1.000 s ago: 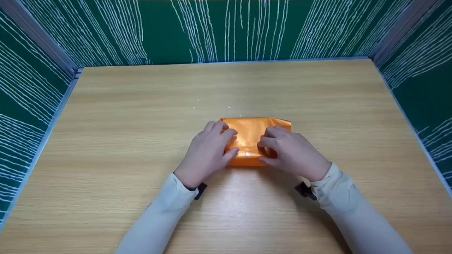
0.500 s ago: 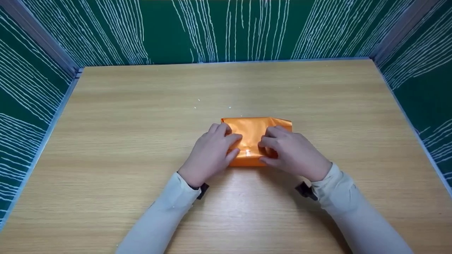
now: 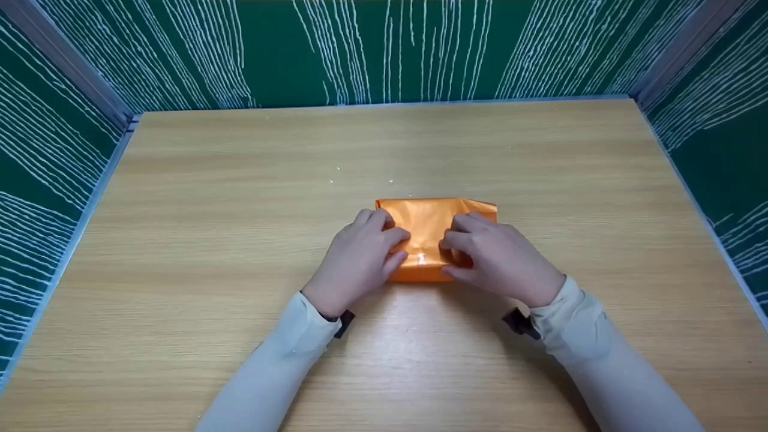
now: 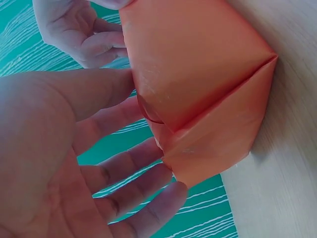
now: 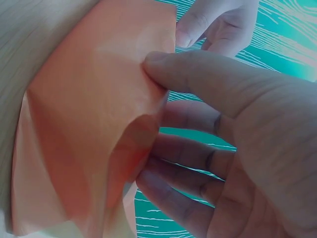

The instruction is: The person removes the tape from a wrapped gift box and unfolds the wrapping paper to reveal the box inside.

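Note:
A block-shaped orange parcel [image 3: 423, 222] in shiny wrapping lies near the middle of the table. My left hand [image 3: 357, 258] grips its left end, with thumb and fingertips along the top. The left wrist view shows a folded triangular flap [image 4: 218, 129] at that end, near the left fingers [image 4: 143, 186]. At the other end, my right hand [image 3: 495, 258] holds the wrapping between its thumb [image 5: 173, 69] and curled fingers. There the orange wrapping [image 5: 99, 84] bulges and creases, with an open fold below. The parcel's contents are hidden.
The wooden table [image 3: 210, 192] carries a few tiny white specks beyond the parcel. Green walls [image 3: 276, 66] with white wavy lines rise at its back and sides. Black wrist cameras [image 3: 521, 324] sit under the pale sleeves [image 3: 270, 372].
My left hand has shifted slightly to the right over the parcel, its index finger reaching further onto the top. My right hand stays in place, and so does the parcel.

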`<state>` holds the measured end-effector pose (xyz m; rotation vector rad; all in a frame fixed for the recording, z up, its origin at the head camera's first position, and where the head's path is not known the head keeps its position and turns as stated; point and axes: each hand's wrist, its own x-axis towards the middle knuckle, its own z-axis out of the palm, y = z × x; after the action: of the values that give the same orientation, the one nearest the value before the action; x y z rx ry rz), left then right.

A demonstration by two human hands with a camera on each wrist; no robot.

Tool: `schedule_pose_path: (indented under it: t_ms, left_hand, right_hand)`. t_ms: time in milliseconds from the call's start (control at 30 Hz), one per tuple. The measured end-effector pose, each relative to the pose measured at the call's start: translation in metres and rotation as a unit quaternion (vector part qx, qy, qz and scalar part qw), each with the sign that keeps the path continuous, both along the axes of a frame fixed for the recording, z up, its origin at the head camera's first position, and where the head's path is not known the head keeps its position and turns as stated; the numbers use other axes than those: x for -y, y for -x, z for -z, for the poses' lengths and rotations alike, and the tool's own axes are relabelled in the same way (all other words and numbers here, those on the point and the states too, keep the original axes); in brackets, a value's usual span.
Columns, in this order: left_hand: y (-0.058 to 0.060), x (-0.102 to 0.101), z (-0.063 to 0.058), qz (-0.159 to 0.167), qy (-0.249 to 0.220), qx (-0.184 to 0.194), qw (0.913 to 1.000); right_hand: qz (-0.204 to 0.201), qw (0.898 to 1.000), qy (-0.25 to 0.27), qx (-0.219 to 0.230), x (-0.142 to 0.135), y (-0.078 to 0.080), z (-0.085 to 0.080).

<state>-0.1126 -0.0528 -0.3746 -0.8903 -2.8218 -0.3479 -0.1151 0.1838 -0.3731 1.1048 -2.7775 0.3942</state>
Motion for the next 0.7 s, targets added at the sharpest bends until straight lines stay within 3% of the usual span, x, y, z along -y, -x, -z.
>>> schedule_pose_path:
  t_ms: [167,400,700]
  left_hand:
    - [0.0,-0.001,0.001,-0.002,-0.014,-0.01,0.9998]
    - [0.002,-0.004,0.005,-0.035,-0.038,0.006,0.9987]
    - [0.004,-0.009,0.012,-0.06,-0.066,-0.026,0.9957]
  right_hand:
    - [-0.003,1.0,0.0,0.002,0.0,0.0,0.0]
    - [0.008,1.0,-0.008,0.009,0.0,-0.001,-0.002]
    - [0.001,1.0,-0.001,-0.007,0.001,-0.001,0.001]
